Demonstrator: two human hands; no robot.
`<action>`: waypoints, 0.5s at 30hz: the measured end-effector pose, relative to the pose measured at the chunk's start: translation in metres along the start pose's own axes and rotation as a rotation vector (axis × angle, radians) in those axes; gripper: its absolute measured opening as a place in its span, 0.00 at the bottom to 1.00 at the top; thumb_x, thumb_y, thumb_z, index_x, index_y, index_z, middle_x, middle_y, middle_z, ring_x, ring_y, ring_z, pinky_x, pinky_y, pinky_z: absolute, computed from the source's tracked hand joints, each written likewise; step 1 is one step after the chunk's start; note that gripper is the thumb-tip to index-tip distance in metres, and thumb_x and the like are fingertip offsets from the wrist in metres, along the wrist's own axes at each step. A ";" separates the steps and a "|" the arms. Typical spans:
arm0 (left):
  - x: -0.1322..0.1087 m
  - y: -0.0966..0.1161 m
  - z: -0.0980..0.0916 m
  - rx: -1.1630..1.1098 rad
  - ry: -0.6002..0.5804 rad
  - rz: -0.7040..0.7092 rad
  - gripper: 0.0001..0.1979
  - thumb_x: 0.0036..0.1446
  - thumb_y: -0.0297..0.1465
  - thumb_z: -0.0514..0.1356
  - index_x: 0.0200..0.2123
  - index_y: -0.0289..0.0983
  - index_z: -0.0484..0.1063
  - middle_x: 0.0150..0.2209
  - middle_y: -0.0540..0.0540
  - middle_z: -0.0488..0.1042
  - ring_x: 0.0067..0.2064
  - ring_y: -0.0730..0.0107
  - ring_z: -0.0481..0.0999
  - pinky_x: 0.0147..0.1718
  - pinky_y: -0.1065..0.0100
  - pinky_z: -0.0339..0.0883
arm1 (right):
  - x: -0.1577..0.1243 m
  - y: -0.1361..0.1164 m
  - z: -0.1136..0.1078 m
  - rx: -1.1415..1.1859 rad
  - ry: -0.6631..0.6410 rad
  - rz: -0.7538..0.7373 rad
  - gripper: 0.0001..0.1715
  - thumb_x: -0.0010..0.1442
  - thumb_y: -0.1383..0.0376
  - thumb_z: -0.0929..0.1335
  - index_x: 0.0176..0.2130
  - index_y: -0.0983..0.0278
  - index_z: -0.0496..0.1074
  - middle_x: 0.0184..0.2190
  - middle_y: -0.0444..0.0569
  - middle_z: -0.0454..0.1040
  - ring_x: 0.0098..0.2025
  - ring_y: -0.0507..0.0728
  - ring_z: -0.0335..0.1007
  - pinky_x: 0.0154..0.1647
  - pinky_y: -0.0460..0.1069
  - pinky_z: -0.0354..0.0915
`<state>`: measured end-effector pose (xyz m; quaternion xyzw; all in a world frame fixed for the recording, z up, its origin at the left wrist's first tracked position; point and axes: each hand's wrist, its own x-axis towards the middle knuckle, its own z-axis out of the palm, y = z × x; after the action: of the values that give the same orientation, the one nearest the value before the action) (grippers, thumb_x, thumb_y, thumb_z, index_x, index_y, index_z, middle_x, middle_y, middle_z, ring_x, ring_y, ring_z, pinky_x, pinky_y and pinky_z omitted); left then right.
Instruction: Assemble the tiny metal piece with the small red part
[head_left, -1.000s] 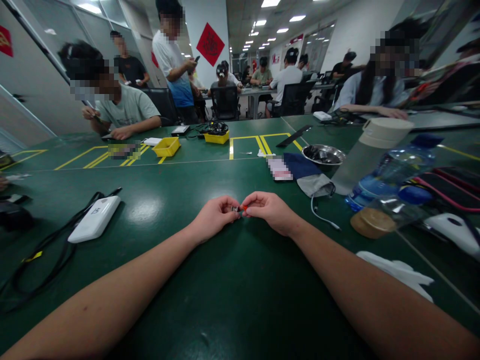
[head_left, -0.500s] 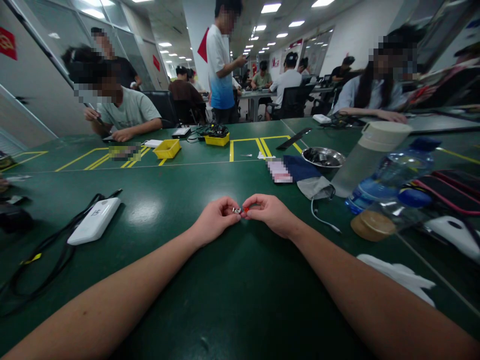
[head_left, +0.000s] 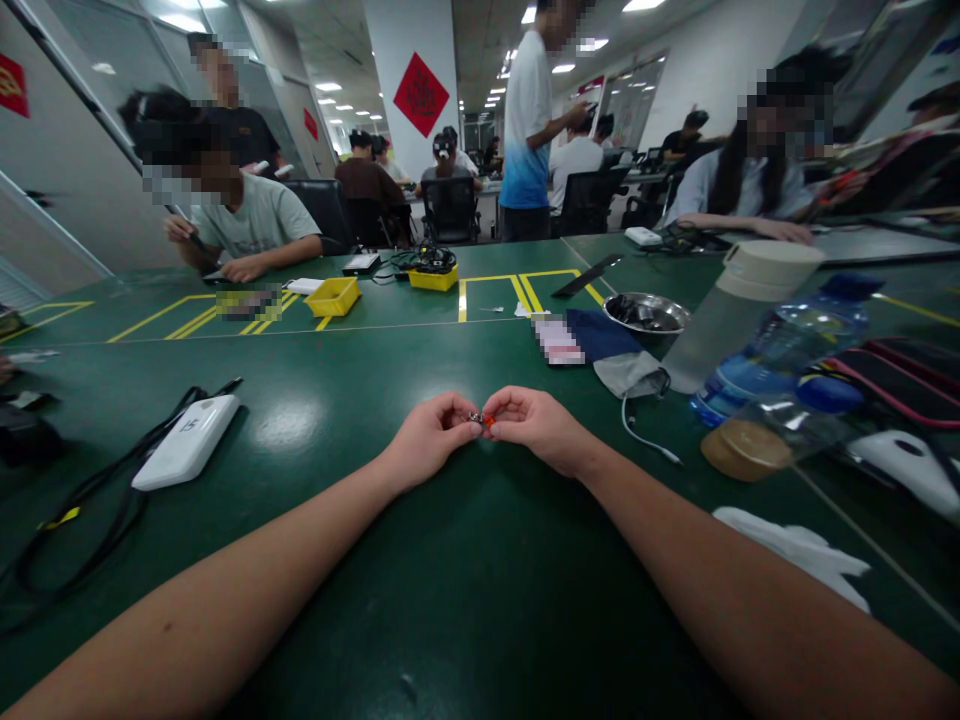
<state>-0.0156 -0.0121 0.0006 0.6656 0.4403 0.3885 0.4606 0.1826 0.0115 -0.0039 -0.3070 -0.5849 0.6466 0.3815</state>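
My left hand [head_left: 429, 440] is closed in a pinch on a small silvery metal piece [head_left: 475, 417], its exact kind too small to make out. Right beside it, my right hand [head_left: 541, 430] pinches a small orange-red piece [head_left: 489, 422] between thumb and fingers. The two pieces meet or nearly meet at the fingertips; whether they are joined I cannot tell. Both hands are just over the green table [head_left: 480, 560], with the forearms reaching in from the lower corners. Fingers cover much of both pieces.
Left lies a white power bank [head_left: 187, 442] with black cables. Ahead are yellow trays [head_left: 333, 297], a phone [head_left: 559, 341] and a metal bowl [head_left: 646, 312]. To the right stand a frosted bottle [head_left: 739, 310], a water bottle [head_left: 784, 345] and a white cloth [head_left: 787, 545]. People sit across the table.
The silvery piece has turned slightly and sits closer to the orange-red piece. My hands have barely moved. A standing person in the background has moved right.
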 end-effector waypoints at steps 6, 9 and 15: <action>0.000 -0.002 -0.002 0.018 -0.020 -0.006 0.10 0.55 0.33 0.63 0.40 0.36 0.72 0.29 0.50 0.71 0.29 0.73 0.68 0.29 0.71 0.59 | 0.000 -0.002 0.000 0.000 0.011 0.020 0.14 0.47 0.69 0.75 0.35 0.65 0.73 0.31 0.47 0.79 0.36 0.54 0.77 0.44 0.51 0.70; 0.000 -0.003 -0.002 0.042 -0.015 -0.002 0.10 0.55 0.31 0.63 0.41 0.36 0.71 0.27 0.52 0.70 0.28 0.74 0.67 0.28 0.71 0.59 | 0.000 -0.002 0.001 0.008 0.018 0.015 0.15 0.46 0.70 0.76 0.35 0.65 0.72 0.31 0.47 0.79 0.35 0.54 0.77 0.43 0.51 0.70; 0.002 -0.005 -0.002 0.020 -0.001 0.014 0.10 0.53 0.28 0.64 0.40 0.36 0.69 0.31 0.50 0.73 0.31 0.73 0.71 0.32 0.70 0.63 | -0.001 -0.002 0.003 0.007 0.010 0.021 0.13 0.47 0.71 0.75 0.35 0.65 0.72 0.31 0.46 0.78 0.36 0.53 0.77 0.43 0.51 0.70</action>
<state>-0.0180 -0.0091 -0.0037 0.6734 0.4391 0.3871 0.4516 0.1810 0.0096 -0.0011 -0.3151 -0.5774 0.6510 0.3788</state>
